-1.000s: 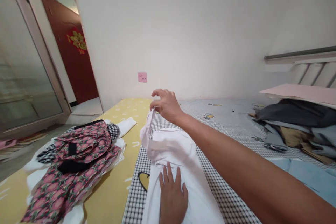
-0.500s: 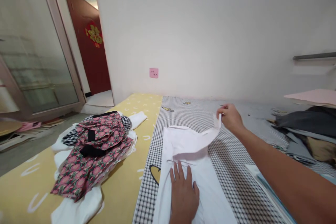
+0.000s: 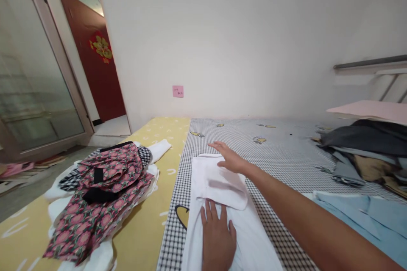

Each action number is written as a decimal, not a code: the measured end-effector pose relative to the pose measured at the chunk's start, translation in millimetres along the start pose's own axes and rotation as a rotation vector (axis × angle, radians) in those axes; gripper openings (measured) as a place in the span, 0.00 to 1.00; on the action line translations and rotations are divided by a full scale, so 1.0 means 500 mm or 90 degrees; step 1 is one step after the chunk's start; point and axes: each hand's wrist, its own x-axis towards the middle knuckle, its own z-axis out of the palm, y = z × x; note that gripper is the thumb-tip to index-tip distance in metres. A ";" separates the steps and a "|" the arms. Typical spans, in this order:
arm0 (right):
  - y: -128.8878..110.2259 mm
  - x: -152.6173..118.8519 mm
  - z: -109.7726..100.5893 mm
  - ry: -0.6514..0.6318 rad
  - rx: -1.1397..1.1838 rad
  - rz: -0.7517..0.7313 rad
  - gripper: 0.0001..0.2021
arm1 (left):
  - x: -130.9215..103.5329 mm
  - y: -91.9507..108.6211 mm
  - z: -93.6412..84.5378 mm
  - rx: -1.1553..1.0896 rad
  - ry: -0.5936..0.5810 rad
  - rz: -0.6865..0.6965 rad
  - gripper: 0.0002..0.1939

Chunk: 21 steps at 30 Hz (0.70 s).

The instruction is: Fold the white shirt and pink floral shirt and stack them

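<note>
white shirt (image 3: 222,203) looks about half folded, sleeve tucked across; left hand (image 3: 218,237) and right hand (image 3: 230,159) press flat, fingers open, lower half probably left.

The white garment (image 3: 222,203) runs off the bottom edge, so its near end is unseen. The left hand (image 3: 218,237) is cut at the wrist there and hides cloth under its palm. The writing on the pink note (image 3: 178,91) is too small to read. The pile (image 3: 365,152) at far right is cut by the right edge.
</note>
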 end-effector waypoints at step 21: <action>0.091 -0.105 0.135 -0.069 0.035 0.309 0.12 | 0.000 0.001 0.003 -0.001 -0.002 0.002 0.26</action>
